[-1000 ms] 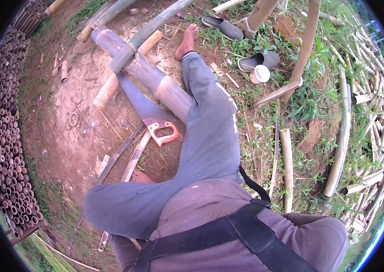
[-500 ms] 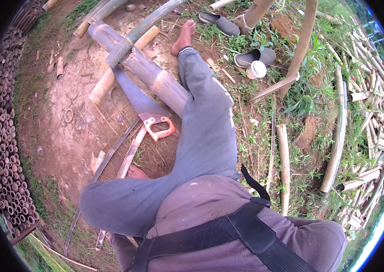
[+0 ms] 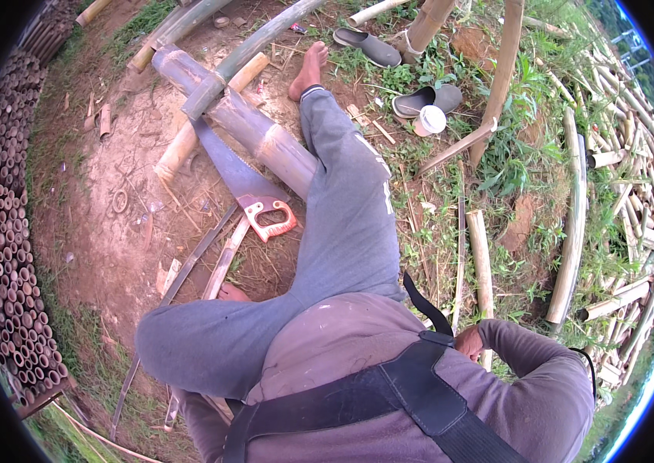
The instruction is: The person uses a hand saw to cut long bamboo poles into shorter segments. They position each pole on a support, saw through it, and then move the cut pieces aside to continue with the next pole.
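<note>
My right hand (image 3: 467, 342) shows in part at my right side, by the end of the black chest strap (image 3: 439, 338). Its fingers are hidden, so whether it holds anything cannot be told. Of my left arm only the sleeve (image 3: 200, 424) shows at the lower edge; the left hand is out of view. In front of me a handsaw (image 3: 236, 171) with an orange-red handle lies beside a thick bamboo pole (image 3: 269, 137), its blade's tip near a thinner greenish pole (image 3: 238, 55) that crosses over the thick one. No hand touches the saw.
Split bamboo strips (image 3: 227, 258) lie by my bent left leg. A white cup (image 3: 429, 120) and grey clogs (image 3: 369, 46) sit beyond my right leg, near upright bamboo posts (image 3: 500, 77). Stacked bamboo pieces (image 3: 3, 255) line the left; a heap of bamboo (image 3: 632, 208) lies right.
My right hand and forearm have come into view beside my waist, near the strap. The view has shifted slightly; the saw and bamboo stay where they were.
</note>
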{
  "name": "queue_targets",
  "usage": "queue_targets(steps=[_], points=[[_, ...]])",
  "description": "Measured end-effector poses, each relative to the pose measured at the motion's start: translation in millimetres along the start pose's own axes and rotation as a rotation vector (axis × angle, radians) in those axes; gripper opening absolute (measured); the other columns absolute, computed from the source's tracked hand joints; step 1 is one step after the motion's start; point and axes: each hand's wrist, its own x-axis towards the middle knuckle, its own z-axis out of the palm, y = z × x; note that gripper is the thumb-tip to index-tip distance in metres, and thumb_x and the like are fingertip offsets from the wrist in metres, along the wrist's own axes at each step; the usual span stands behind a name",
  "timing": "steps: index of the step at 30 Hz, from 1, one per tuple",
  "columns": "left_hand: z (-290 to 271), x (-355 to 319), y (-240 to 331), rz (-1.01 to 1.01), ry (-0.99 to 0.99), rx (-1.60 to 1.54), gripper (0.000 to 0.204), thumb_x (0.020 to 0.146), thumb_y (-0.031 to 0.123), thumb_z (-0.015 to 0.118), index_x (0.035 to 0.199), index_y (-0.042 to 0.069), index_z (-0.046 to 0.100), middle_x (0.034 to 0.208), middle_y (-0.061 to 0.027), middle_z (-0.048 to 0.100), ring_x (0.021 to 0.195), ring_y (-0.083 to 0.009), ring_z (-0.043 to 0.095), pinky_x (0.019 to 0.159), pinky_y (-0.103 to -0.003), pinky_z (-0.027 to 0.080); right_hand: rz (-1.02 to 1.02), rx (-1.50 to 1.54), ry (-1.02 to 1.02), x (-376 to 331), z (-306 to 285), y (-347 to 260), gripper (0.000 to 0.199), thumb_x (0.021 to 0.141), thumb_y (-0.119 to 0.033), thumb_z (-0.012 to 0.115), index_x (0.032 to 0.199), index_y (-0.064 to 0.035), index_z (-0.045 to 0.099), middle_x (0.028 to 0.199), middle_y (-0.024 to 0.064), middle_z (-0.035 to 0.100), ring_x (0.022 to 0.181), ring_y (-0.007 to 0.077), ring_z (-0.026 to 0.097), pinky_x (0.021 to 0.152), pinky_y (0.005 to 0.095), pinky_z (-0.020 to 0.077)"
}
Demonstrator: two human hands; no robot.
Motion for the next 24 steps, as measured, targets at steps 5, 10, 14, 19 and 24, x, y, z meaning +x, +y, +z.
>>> queue_targets(steps=[5, 10, 14, 19, 24], points=[[0.8, -1.9, 1.1, 0.002, -0.009, 0.007, 0.044, 0.105, 0.014, 0.067, 0.145, 0.000, 0.058, 0.134, -0.0169, 0.068, 0.118, -0.0217, 0.067, 0.101, -0.033, 0.055, 0.098, 0.119, -0.261, -81.2, 44.8, 119.7, 0.076, 0.100, -0.069, 0.061, 0.119, 0.0034, 0.071, 0.090, 0.0120, 0.071, 0.083, 0.0234, 0.067, 0.094, 0.0382, 0.0506], [0.7, -3.9, 2.9, 0.017, -0.016, 0.003, 0.043, 0.105, 0.014, 0.067, 0.145, 0.000, 0.058, 0.134, -0.0169, 0.068, 0.117, -0.0216, 0.067, 0.100, -0.033, 0.055, 0.467, -0.045, -0.012, -77.2, 37.4, 185.2, 0.054, 0.101, -0.049, 0.070, 0.125, -0.0001, 0.074, 0.100, 0.0115, 0.077, 0.072, 0.0152, 0.065, 0.079, 0.0350, 0.0552], [-2.9, -6.5, 2.2, 0.019, -0.019, 0.005, 0.042, 0.105, 0.014, 0.067, 0.144, 0.000, 0.059, 0.133, -0.0168, 0.068, 0.117, -0.0216, 0.068, 0.100, -0.033, 0.055, 0.374, -0.050, 0.295, -23.0, 7.6, 94.9, 0.057, 0.097, -0.054, 0.073, 0.124, -0.0035, 0.075, 0.101, 0.0113, 0.077, 0.083, 0.0187, 0.069, 0.086, 0.0375, 0.0553], [-21.9, -19.1, -9.4, 0.008, -0.005, 0.009, 0.042, 0.106, 0.014, 0.066, 0.144, 0.000, 0.059, 0.133, -0.0168, 0.068, 0.117, -0.0215, 0.068, 0.099, -0.032, 0.055, -1.056, 0.565, 1.093, 129.6, -196.6, -243.4, 0.052, 0.097, -0.050, 0.074, 0.125, -0.0059, 0.075, 0.105, 0.0116, 0.078, 0.092, 0.0206, 0.071, 0.090, 0.0397, 0.0560], [-76.7, -45.3, -38.0, -0.019, 0.077, 0.018, 0.041, 0.106, 0.014, 0.066, 0.144, 0.000, 0.059, 0.133, -0.0167, 0.069, 0.116, -0.0214, 0.068, 0.099, -0.032, 0.056, -1.085, 0.477, 1.121, 122.6, -169.1, -265.1, 0.049, 0.096, -0.047, 0.075, 0.126, -0.0083, 0.075, 0.110, 0.0120, 0.078, 0.100, 0.0224, 0.073, 0.094, 0.0418, 0.0567]])
